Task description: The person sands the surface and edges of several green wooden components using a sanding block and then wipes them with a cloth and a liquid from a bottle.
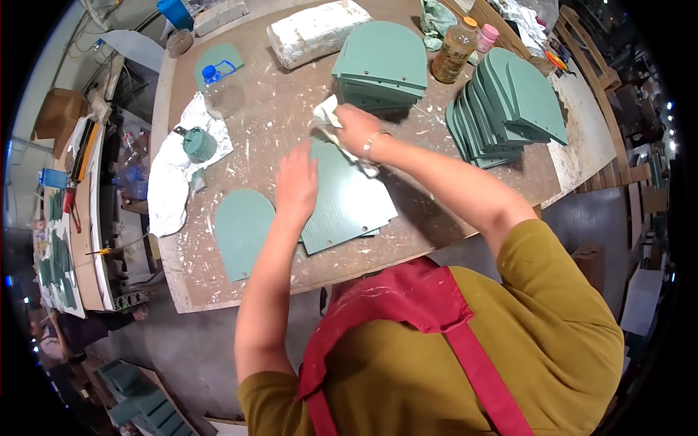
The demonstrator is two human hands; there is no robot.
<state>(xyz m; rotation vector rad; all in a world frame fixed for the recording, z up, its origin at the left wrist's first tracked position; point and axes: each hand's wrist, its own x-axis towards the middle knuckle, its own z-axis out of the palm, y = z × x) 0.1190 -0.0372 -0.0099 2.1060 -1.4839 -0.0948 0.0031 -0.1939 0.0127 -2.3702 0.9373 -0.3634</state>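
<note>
A green board with a rounded end [345, 207] lies in front of me, with the edge of another board showing under it. My left hand [297, 182] is laid flat along its left side, fingers stretched out. In my right hand [356, 129] a white cloth [327, 110] is bunched and pressed at the board's far end; the hand is slightly blurred. A single green board [245, 232] lies left of my left forearm. Beyond my right hand stands a stack of green boards [382, 58], and a second, fanned stack [502, 109] is farther right.
A green tin [198, 145] sits on a white rag [171, 185] at the left. Behind it are a clear jug with a blue cap [224, 94] and another green board [218, 57]. A white wrapped bundle [316, 33] and an amber bottle [456, 51] stand along the far side.
</note>
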